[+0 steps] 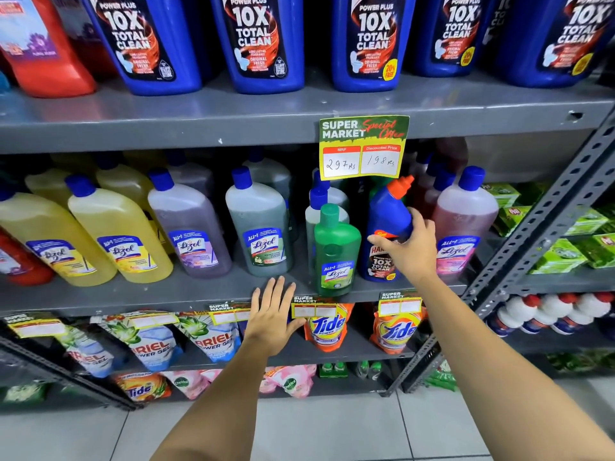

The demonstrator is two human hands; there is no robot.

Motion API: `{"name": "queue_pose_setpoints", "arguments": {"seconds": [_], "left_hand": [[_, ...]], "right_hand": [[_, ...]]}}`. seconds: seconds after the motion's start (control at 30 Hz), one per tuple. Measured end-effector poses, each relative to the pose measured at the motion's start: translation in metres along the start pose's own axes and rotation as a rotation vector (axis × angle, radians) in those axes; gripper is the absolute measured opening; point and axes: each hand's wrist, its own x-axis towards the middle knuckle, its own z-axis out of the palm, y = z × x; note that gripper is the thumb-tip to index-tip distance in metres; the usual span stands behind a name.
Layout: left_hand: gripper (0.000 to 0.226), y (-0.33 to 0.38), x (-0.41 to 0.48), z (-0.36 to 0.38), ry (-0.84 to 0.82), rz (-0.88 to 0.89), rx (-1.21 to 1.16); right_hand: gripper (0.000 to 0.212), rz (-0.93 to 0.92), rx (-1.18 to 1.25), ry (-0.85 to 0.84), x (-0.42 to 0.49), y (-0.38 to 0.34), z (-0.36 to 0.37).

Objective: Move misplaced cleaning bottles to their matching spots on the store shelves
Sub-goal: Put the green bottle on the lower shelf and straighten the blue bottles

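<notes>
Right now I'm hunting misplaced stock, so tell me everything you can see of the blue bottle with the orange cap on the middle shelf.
The blue toilet-cleaner bottle looks like glossy plastic, with an angled neck and ribbed orange cap leaning right. Its dark label reads "10X Total Clean". It stands upright among Lizol bottles, beside a green Lizol bottle. The right hand grips its shoulder.

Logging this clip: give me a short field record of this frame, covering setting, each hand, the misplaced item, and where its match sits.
setting: store shelving with cleaning products
right hand: wrapped around blue toilet cleaner bottle, orange cap, middle shelf
left hand: open, fingers spread, at the middle shelf's front edge, holding nothing
misplaced item: the blue bottle, standing among Lizol bottles
nearest neighbour: green Lizol bottle
matching spot: top shelf row of blue 10X Total Clean bottles
</notes>
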Motion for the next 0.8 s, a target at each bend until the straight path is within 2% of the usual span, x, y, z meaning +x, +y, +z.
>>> {"name": "queue_pose_setpoints", "arguments": {"seconds": [0.17,0.27,0.33,0.4,0.47,0.57,0.63,0.7,0.8], "left_hand": [[0.076,0.004,-0.001,-0.007,-0.022,-0.029,0.01],[0.089,0.014,-0.012,-0.026,0.013,-0.077,-0.061],[0.075,0.027,-0.021,-0.05,0.097,-0.057,-0.114],[0.056,0.04,-0.029,-0.084,0.287,0.027,-0.184],[0.045,0.055,-0.031,-0.133,0.56,0.141,-0.24],[0.036,0.072,-0.024,-0.222,0.928,0.318,-0.304],[0.034,0.077,-0.011,-0.277,1.074,0.375,-0.227],[0.04,0.074,0.005,-0.317,1.031,0.324,-0.11],[0.048,0.065,0.026,-0.341,0.777,0.151,0.047]], "right_hand": [[0.075,-0.06,0.071,0.089,-0.026,0.0,-0.01],[0.073,-0.06,0.133,0.183,-0.049,0.0,-0.026],[0.077,-0.053,0.157,0.239,-0.064,-0.003,-0.045],[0.079,-0.082,0.156,0.276,-0.077,-0.008,-0.072],[0.08,-0.136,0.124,0.302,-0.086,-0.02,-0.103],[0.078,-0.266,0.08,0.334,-0.091,-0.049,-0.152],[0.077,-0.328,0.107,0.323,-0.084,-0.075,-0.184],[0.077,-0.363,0.183,0.287,-0.072,-0.1,-0.211],[0.076,-0.43,0.349,0.288,-0.045,-0.138,-0.241]]}}
